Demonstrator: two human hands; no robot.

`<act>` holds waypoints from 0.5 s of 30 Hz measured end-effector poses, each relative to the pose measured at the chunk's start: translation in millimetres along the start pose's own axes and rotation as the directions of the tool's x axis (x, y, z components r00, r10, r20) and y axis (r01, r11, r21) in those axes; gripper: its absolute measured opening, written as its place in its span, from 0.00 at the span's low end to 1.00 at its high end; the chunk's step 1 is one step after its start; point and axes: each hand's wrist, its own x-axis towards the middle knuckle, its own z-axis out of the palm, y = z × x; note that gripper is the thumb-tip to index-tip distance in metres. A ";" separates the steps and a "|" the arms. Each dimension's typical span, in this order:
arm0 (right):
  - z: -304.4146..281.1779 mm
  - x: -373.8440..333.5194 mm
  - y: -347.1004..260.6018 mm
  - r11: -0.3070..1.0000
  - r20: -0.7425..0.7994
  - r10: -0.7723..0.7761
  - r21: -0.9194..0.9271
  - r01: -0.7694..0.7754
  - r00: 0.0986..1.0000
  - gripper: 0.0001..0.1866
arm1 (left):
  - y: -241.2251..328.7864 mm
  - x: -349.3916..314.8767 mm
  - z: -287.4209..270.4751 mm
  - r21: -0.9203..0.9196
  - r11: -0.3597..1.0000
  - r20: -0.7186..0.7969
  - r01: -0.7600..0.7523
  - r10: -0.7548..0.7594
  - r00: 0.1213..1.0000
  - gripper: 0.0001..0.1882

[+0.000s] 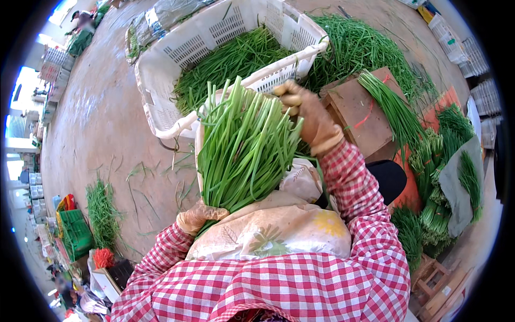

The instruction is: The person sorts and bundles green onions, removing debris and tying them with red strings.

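A thick loose bunch of garlic chives (247,145) leans over my lap, pale cut ends pointing away from me. My left hand (198,216), in a tan glove, is closed around its near, leafy end. At the far right corner of the bunch is my right hand (308,115), also gloved and slightly blurred. Its fingers are curled beside the cut ends; what they hold, if anything, is hidden. Just beyond stands a white plastic crate (153,102) with loose chives (236,59) inside. A stained, flower-printed apron (263,231) covers my lap.
Right of the crate lies a large heap of chives (354,51). A cardboard box (370,107) bears a chive bundle (394,107). Several tied bundles (434,204) lie at the right. Left stand a green crate (75,233) and red ties (103,258); chives (103,209) lie on the floor.
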 end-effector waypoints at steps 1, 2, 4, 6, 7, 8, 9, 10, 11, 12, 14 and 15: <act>-16.8 10.7 -4.3 0.992 -0.013 -0.025 0.124 0.027 1.000 0.06 | 0.2 -1.2 3.5 0.015 1.000 -0.012 0.002 -0.002 1.000 0.41; -33.4 21.0 -8.4 0.969 -0.029 -0.052 0.242 0.058 0.998 0.02 | 2.1 -1.5 5.7 0.035 0.999 -0.019 0.006 -0.005 1.000 0.41; -68.1 31.6 -29.4 0.841 -0.234 -0.390 0.304 0.448 0.890 0.02 | 8.7 -4.3 16.7 0.174 0.984 -0.040 -0.029 0.036 0.999 0.41; -89.4 14.9 -73.6 0.840 -0.481 -0.383 0.173 0.514 0.789 0.06 | 10.8 -6.7 26.2 0.137 0.987 -0.048 -0.080 0.088 0.995 0.41; -91.5 2.5 -72.5 0.848 -0.444 -0.433 0.095 0.522 0.785 0.09 | 9.4 -7.6 27.4 0.028 0.992 -0.056 -0.123 0.124 0.991 0.40; -83.4 -4.2 -56.1 0.851 -0.432 -0.430 0.099 0.516 0.793 0.09 | 9.1 -5.5 24.2 0.022 0.991 -0.065 -0.132 0.133 0.989 0.40; -71.9 -11.4 -31.3 0.715 -0.067 -0.669 -0.328 0.617 0.740 0.09 | 8.1 1.2 19.7 0.095 0.981 -0.038 -0.170 0.174 0.984 0.42; -42.6 -38.4 -25.0 0.719 0.027 -0.452 -0.580 0.382 0.892 0.13 | 8.2 4.3 18.0 0.165 0.964 -0.006 -0.207 0.211 0.977 0.43; -15.3 -60.2 -12.3 0.545 0.124 -0.191 -0.812 0.211 0.974 0.22 | 5.1 7.0 15.5 0.158 0.965 -0.017 -0.207 0.212 0.977 0.43; 8.5 -67.7 -5.4 0.447 0.100 -0.084 -0.886 0.127 0.991 0.28 | 2.5 6.5 14.1 0.152 0.966 -0.038 -0.209 0.217 0.976 0.46; -2.7 -66.4 24.5 0.511 0.097 -0.148 -0.844 0.161 0.984 0.23 | 1.6 11.1 16.4 0.150 0.969 -0.039 -0.194 0.202 0.979 0.54; -5.3 -63.9 29.1 0.601 0.085 -0.118 -0.787 0.139 0.989 0.20 | -0.1 11.1 15.1 0.147 0.971 -0.043 -0.191 0.199 0.979 0.54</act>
